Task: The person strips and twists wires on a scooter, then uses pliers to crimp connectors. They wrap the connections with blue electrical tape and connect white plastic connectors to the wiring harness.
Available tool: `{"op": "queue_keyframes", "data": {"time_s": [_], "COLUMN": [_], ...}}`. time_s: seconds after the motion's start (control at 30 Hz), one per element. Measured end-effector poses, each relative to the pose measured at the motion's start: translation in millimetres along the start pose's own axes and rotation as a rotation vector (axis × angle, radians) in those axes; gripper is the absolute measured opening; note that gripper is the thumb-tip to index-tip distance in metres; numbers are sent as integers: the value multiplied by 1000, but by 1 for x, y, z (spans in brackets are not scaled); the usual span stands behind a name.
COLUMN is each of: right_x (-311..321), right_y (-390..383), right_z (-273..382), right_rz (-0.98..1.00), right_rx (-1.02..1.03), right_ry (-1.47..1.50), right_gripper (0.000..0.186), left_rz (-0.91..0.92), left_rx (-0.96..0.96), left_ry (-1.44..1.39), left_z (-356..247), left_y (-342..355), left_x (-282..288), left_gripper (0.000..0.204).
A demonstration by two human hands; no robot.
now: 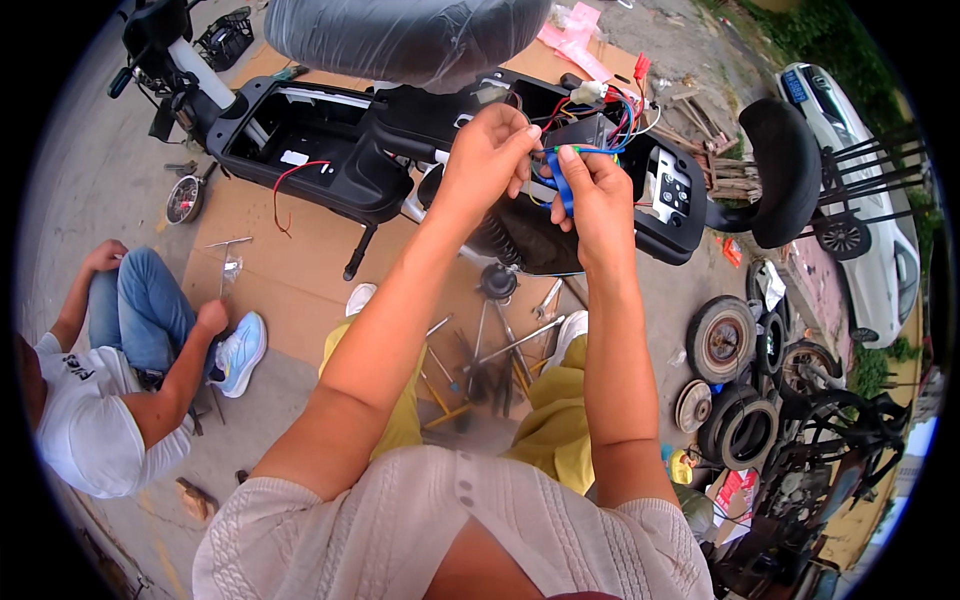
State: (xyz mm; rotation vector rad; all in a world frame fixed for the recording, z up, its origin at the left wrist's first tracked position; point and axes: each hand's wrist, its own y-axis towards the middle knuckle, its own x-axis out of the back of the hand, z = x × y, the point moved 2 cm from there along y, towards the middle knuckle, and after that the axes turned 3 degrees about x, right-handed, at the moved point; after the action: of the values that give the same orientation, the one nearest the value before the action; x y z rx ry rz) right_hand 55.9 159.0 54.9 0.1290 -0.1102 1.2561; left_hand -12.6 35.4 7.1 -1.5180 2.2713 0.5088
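A black electric scooter body (390, 185) lies across the upper middle, with bundles of coloured wires (625, 118) in its open rear bay. My left hand (490, 160) is pinched at the thin wires over that bay; what exactly its fingertips grip is too small to make out. Just to its right, my right hand (590, 200) grips a blue strip (558, 178), possibly tape, with the thumb near a small green-and-blue wire joint. A grey plastic-wrapped seat (400, 25) is above the body. In the open front bay (300, 135) a red wire hangs over the rim.
A co-worker (100, 380) sits at the lower left on the ground holding a metal tool. Cardboard (250, 300) lies underneath, with several wrenches (510, 350) near my feet. Loose tyres (720, 335), scooter parts and a white car (880, 260) are on the right.
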Motion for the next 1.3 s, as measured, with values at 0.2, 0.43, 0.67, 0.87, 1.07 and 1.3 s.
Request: {"op": "queue_keyframes", "data": {"time_s": [0.2,0.43,0.67,0.87,1.07,1.3], "right_x": [4,6,9,1,-11,-5], "right_y": [-2,-2,-3,-20,-35,-6], "right_z": [1,0,-1,8,29,29], "right_rz": [43,86,93,0,-59,-27], "right_rx": [-12,-19,-14,78,239,-15], "right_ry": [-22,-23,-46,-145,-374,150], "right_gripper": [28,30,24,17,18,19], "left_rz": [116,121,59,-25,54,99], "left_rx": [64,-45,-292,-142,-100,-119], "left_ry": [254,465,616,305,110,-1], "left_z": [-10,-23,-15,-11,2,6], "left_y": [1,-6,-9,-12,-10,-11], "left_x": [1,-3,-5,-14,-8,-10], "left_gripper": [17,13,15,15,14,14]}}
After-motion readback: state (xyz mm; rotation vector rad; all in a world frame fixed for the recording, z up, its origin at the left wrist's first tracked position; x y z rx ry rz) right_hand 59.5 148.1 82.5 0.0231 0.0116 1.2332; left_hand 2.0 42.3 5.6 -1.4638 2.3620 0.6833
